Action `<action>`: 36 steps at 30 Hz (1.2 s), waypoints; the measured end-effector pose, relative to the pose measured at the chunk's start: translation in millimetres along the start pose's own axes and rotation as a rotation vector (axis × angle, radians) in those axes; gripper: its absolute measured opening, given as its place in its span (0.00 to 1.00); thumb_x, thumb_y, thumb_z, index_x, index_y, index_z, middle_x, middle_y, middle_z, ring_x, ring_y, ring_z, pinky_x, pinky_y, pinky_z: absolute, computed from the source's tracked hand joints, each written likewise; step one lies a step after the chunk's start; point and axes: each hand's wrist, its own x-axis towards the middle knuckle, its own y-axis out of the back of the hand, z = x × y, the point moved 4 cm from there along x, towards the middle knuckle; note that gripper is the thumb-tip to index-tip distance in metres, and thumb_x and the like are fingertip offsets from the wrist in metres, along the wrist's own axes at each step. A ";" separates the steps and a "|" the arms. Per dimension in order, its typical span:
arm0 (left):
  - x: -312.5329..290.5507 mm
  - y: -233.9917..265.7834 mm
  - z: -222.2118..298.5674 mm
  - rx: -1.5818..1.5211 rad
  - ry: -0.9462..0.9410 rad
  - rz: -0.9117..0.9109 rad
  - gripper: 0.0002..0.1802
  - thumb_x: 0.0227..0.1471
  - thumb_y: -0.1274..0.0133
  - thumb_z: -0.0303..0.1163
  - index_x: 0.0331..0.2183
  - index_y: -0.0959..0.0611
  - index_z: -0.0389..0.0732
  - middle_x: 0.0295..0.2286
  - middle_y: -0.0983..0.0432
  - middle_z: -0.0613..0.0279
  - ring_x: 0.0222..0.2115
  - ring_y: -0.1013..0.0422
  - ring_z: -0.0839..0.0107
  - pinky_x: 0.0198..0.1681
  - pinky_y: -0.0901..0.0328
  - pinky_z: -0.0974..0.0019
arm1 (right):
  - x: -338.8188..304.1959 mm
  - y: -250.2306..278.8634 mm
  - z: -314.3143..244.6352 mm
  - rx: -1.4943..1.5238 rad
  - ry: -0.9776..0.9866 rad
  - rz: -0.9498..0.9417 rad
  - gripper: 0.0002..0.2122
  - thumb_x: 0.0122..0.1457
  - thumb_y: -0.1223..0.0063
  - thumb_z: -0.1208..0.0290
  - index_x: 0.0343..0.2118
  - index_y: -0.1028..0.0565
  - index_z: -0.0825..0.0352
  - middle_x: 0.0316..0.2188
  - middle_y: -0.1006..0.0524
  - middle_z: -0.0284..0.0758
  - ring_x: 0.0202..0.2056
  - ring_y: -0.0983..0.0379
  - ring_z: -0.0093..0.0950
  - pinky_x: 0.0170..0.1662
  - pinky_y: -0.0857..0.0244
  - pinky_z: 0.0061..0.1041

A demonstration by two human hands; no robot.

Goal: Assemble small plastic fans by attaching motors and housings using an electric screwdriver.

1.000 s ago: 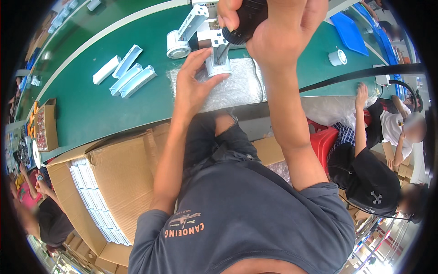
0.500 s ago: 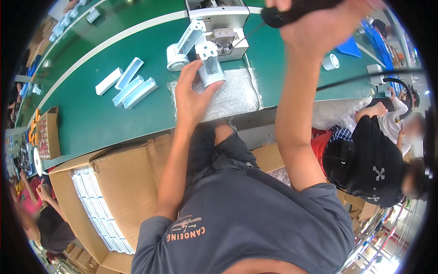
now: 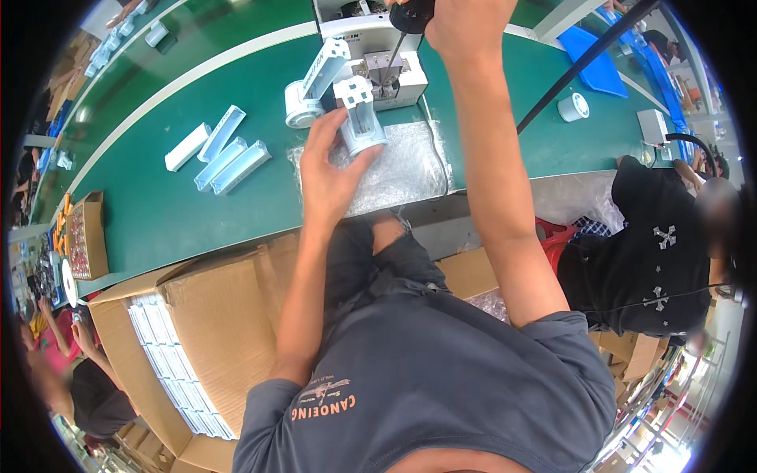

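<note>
My left hand (image 3: 326,175) is closed around a light blue plastic housing (image 3: 363,130), thumb on its near side and fingers on its left. The housing rests above a bubble-wrap sheet (image 3: 416,162). At the top, my right hand (image 3: 473,30) grips a black power screwdriver (image 3: 412,16). Its long thin bit slants down to the metal block of a white and grey screw-feeder machine (image 3: 406,85). Just beyond my left fingers, a second light blue round-based part (image 3: 302,107) stands with a long trough-shaped piece (image 3: 325,69) on it.
Several light blue trough pieces (image 3: 229,162) lie left on the green table (image 3: 142,213). A round white part (image 3: 573,107) and a blue tray (image 3: 595,67) are at right. An open carton (image 3: 221,331) of stacked pieces stands at lower left. Co-workers are on both sides.
My right hand has swung left with the screwdriver, bringing its bit to the machine's block. My left hand and the housing have hardly moved. The co-worker at right has shifted.
</note>
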 end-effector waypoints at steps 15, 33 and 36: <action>2.5 0.3 5.1 0.050 0.001 -0.003 0.36 0.41 0.27 0.26 0.53 0.21 0.31 0.51 0.26 0.54 0.50 0.25 0.62 0.52 0.29 0.61 | -30.6 -14.7 -45.4 0.286 -0.089 -0.091 0.34 0.68 0.58 0.38 0.53 0.32 0.72 0.17 0.29 0.31 0.13 0.33 0.19 0.14 0.40 0.17; 3.1 -0.5 6.8 0.040 0.015 -0.004 0.36 0.43 0.27 0.29 0.53 0.21 0.30 0.49 0.25 0.53 0.49 0.26 0.62 0.53 0.31 0.61 | -44.3 -13.4 -16.0 0.322 0.049 -0.038 0.28 0.68 0.46 0.54 0.57 0.36 0.77 0.27 0.26 0.38 0.18 0.30 0.21 0.18 0.38 0.16; 2.6 -1.7 8.2 0.032 0.006 -0.006 0.36 0.43 0.27 0.28 0.53 0.21 0.30 0.49 0.25 0.53 0.48 0.26 0.63 0.53 0.31 0.62 | -50.0 -18.5 -19.5 0.356 0.036 0.001 0.24 0.69 0.45 0.60 0.56 0.35 0.76 0.28 0.25 0.39 0.18 0.30 0.21 0.17 0.39 0.16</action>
